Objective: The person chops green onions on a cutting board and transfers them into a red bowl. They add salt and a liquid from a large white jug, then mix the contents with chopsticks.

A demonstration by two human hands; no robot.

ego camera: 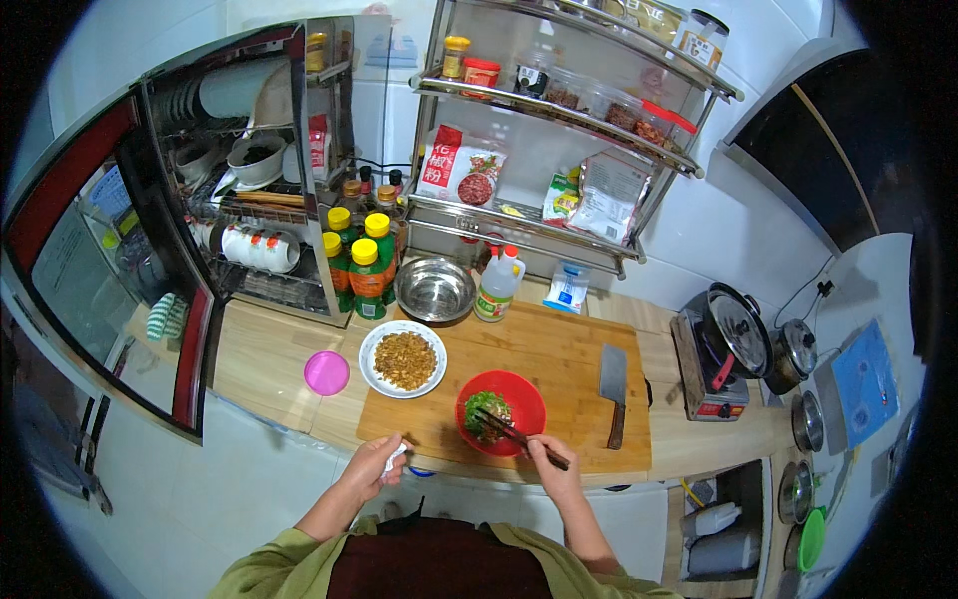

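My right hand [555,466] grips a pair of dark chopsticks [516,436], whose tips reach into chopped green and pale food [485,413] in a red bowl [530,397]. The bowl sits on a wooden cutting board [569,344]. My left hand [376,466] is closed around a small white item [394,458], perhaps paper or tissue, near the board's front left corner. A white plate [368,344] of brown chopped food [405,361] lies left of the bowl. Behind it stands a steel basin [434,288]. A cleaver [613,374] rests on the board's right part.
A pink lid [327,373] lies at left. Yellow-capped bottles [367,273] and a white jug [495,288] stand behind. An open dish cabinet [318,247] is on the left, a spice rack [524,210] above, and a portable stove [715,397] with a lidded pan [737,329] at right.
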